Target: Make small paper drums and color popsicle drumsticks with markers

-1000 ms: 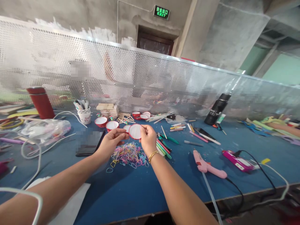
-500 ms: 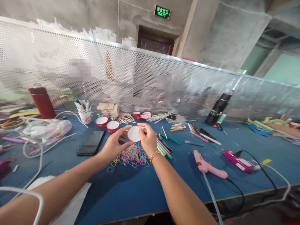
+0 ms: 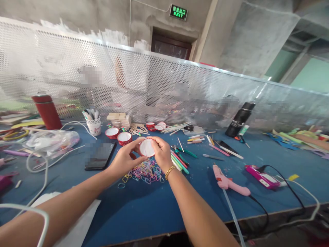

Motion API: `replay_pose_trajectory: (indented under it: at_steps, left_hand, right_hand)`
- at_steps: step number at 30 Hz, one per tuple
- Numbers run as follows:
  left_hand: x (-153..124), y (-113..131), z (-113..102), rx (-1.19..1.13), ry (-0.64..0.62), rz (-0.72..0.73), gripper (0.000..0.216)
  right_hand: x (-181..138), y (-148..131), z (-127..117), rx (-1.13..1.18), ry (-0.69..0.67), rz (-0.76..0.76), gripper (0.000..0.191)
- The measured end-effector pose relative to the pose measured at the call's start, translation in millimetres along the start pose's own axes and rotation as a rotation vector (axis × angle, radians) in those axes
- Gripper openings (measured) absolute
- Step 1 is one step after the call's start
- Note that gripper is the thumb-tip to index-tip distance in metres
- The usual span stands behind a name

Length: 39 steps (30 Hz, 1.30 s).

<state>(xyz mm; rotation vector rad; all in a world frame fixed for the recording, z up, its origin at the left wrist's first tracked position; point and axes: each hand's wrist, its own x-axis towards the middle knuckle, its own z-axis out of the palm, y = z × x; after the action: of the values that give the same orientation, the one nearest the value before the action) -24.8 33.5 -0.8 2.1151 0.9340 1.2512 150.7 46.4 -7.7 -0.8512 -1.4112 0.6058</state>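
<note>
Between my two hands is a small round red-rimmed drum with a white face, held above the table. My left hand grips its left edge with thumb and fingers. On the opposite edge, my right hand, with a gold bracelet at the wrist, is closed around it. Below lies a pile of coloured rubber bands. Just beyond my left hand stand two similar red drums, one nearer and one farther left. Markers and green-handled pliers lie right of my right hand.
A pink glue gun with its cord lies at right, near a magenta device. At left are a phone, a paper cup of pens and a red bottle. A black bottle stands before the perforated metal screen.
The drum in my hands has shifted very slightly, its white face a little more toward me. My right fingers have drawn back slightly around its edge.
</note>
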Motion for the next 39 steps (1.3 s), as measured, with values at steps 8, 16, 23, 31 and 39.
replay_pose_trajectory:
  at_steps: [8,16,23,31,39]
  left_hand:
    - [-0.6,1.2,1.8,-0.009,0.027,-0.005,0.061]
    - [-0.8,1.0,1.9,-0.064,0.021,0.029,0.053]
    - [-1.9,3.4,2.4,-0.047,0.02,0.039,0.05]
    - [-2.2,5.1,3.2,-0.003,0.025,0.06,0.048]
    - [-2.0,6.9,3.2,0.016,0.021,0.055,0.047]
  right_hand:
    - [-0.4,-0.1,0.3,-0.022,0.027,-0.024,0.037]
    - [-1.9,-4.4,1.3,-0.102,0.11,-0.01,0.035]
    - [-3.7,-6.1,2.1,-0.099,0.128,-0.022,0.038]
    - [-5.3,-2.7,5.5,-0.088,0.122,-0.018,0.044]
    - [-6.2,-1.9,7.1,-0.088,0.126,-0.02,0.045]
